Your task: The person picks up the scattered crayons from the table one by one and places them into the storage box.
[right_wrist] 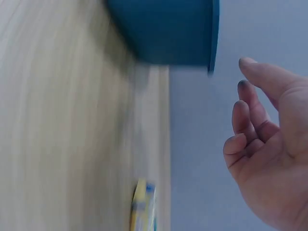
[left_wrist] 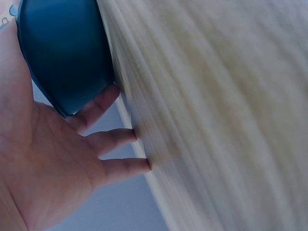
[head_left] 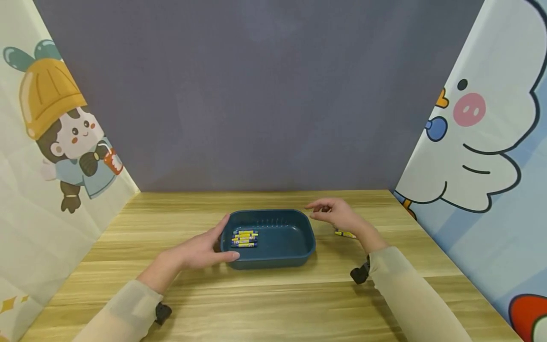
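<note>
The right hand [head_left: 335, 213] is hovering near the container's [head_left: 278, 262] far right corner, thumb and fingers parted, holding nothing. Right of the container, farther out than those fingertips, a loose crayon [head_left: 343, 233] is lying, nearer the right hand; its long axis is running roughly along the container's length, one end facing the container. The left hand [head_left: 201, 250] is bracing the container's left end, fingers outstretched. Inside that end, a row of crayons [head_left: 245, 240] is pointing lengthwise.
</note>
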Demonstrator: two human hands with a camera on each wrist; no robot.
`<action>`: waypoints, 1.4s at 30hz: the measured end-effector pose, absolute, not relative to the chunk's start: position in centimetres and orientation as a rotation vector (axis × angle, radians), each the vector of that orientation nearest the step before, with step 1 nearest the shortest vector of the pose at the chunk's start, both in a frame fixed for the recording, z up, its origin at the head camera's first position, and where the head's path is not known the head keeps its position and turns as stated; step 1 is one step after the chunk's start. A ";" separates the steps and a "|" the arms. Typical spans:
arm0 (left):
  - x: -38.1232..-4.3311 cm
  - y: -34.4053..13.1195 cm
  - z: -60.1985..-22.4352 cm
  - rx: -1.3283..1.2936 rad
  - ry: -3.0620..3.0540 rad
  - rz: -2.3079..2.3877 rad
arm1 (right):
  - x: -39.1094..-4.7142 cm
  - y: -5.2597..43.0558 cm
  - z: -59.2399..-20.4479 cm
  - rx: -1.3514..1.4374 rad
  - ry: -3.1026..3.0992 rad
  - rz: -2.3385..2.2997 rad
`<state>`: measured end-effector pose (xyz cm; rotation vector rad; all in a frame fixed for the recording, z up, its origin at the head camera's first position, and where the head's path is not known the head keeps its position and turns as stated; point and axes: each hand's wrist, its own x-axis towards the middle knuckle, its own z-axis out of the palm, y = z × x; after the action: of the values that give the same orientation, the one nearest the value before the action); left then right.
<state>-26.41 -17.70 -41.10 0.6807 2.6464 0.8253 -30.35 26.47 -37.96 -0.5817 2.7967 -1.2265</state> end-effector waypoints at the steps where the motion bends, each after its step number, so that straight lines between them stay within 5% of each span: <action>1: -26.4 -17.7 -41.1 0.681 2.645 0.824 | -30.4 27.4 -38.2 -0.564 2.803 -1.228; 21: -26.4 -17.5 -41.2 0.687 2.637 0.810 | -29.6 39.1 -41.1 -0.336 2.897 -1.041; 42: -26.4 -17.7 -41.1 0.660 2.635 0.814 | -30.4 40.7 -42.7 -0.276 2.901 -0.835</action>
<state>-26.39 -17.69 -41.07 0.6595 2.6346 0.8144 -30.38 40.69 -42.67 -0.2758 2.9006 -0.8350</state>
